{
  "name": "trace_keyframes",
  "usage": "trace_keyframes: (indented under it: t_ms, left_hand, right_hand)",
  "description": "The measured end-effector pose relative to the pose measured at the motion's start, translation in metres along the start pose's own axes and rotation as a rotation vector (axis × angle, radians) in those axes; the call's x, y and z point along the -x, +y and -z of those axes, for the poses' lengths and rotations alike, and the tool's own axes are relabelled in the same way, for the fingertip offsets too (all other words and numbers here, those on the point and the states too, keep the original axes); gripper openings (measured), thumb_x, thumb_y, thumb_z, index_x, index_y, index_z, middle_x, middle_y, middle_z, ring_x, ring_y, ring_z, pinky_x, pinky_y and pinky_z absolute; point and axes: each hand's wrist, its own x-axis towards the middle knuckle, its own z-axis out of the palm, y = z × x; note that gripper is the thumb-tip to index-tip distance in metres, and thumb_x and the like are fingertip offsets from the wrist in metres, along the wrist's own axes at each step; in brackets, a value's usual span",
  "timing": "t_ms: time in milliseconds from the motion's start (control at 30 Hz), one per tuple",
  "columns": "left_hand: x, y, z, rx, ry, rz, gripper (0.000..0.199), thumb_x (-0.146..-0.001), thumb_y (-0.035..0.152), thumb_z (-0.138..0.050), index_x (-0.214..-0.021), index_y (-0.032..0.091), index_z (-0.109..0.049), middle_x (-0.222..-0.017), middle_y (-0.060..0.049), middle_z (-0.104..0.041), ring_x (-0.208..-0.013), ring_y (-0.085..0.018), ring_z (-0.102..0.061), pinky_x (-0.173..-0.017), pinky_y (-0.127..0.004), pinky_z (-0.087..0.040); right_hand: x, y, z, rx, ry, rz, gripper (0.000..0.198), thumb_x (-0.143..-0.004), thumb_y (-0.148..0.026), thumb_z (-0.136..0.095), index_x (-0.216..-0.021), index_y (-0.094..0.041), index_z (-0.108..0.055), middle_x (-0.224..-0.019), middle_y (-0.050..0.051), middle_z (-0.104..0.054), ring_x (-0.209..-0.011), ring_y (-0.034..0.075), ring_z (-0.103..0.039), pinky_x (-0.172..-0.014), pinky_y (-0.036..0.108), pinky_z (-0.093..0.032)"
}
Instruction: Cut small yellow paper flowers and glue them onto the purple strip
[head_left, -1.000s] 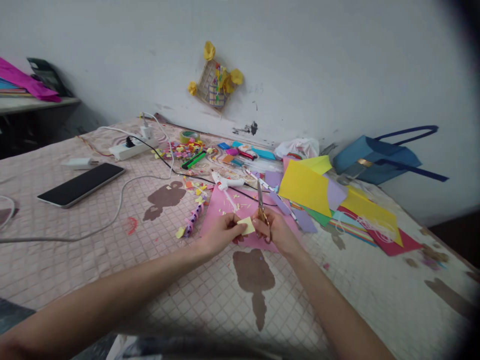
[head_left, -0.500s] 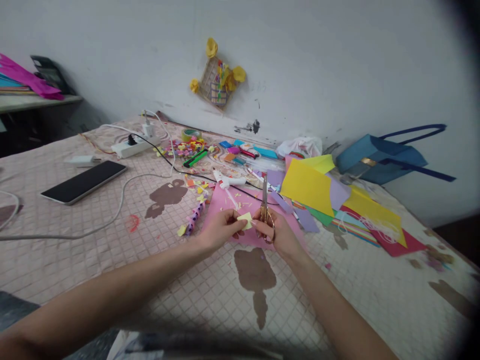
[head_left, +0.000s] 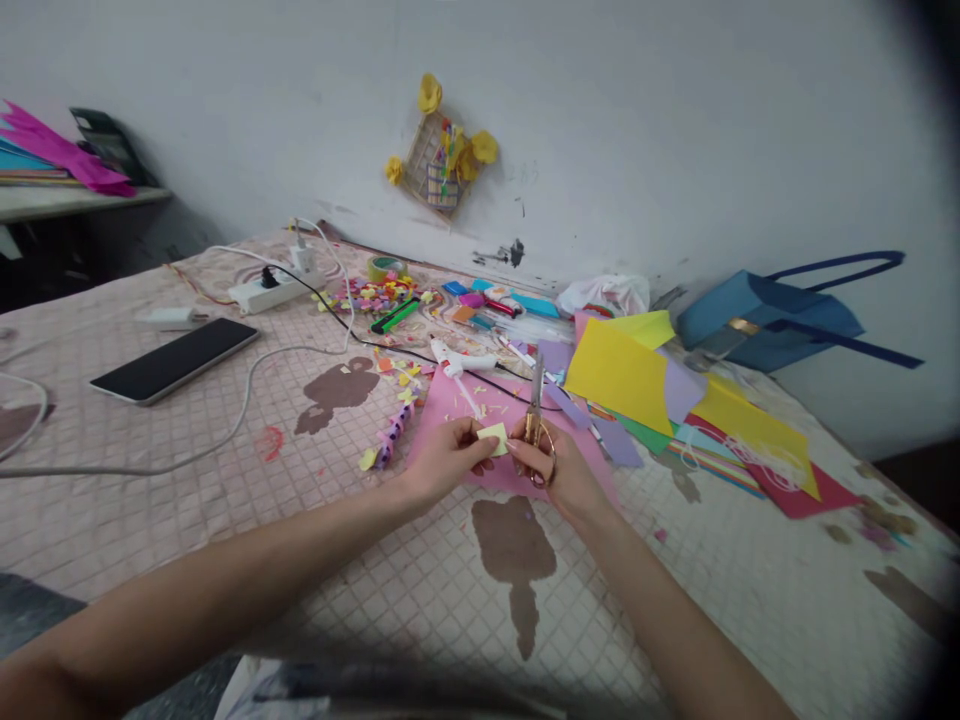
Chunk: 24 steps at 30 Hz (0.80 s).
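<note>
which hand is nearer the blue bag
Right: the right hand, holding scissors, is in front and left of the blue bag; the left hand, pinching pale yellow paper, is farther left.

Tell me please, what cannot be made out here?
Head view:
Pale yellow square paper: partly covered by the left hand.
Gold-handled metal scissors: handles partly hidden by the right hand.
Blue paper stack: cut off by left edge.
Grey wall marks: too faint to read.

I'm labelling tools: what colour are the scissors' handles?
The scissors' handles are gold, seen best in the head view.
</note>
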Motion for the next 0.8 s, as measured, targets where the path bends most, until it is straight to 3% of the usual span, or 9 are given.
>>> trace_keyframes:
  t_ms: [433,800]
  left_hand:
    - [-0.0009,0.0013,0.0008,0.101,0.034,-0.017,0.026,-0.072,0.036,-0.063,-0.069,0.014,-0.049,-0.059,0.002,-0.052,-0.054,-0.009,-0.051,-0.055,-0.023,-0.04]
    - [0.0002,0.0068,0.0016,0.151,0.016,0.004,0.02,-0.071,0.029,-0.064,-0.068,0.014,-0.051,-0.06,0.001,-0.055,-0.054,-0.009,-0.052,-0.057,-0.023,-0.041]
  right_hand:
    - [0.0022,0.0001,-0.003,-0.05,-0.004,0.01,0.018,-0.073,-0.028,-0.062,-0.075,-0.018,-0.048,-0.053,-0.006,-0.045,-0.044,0.006,-0.037,-0.038,0.018,-0.022]
    - [0.0026,-0.0008,-0.0022,-0.081,-0.013,0.012,0.016,-0.076,-0.029,-0.061,-0.074,-0.018,-0.049,-0.053,-0.005,-0.046,-0.045,0.007,-0.037,-0.04,0.019,-0.022]
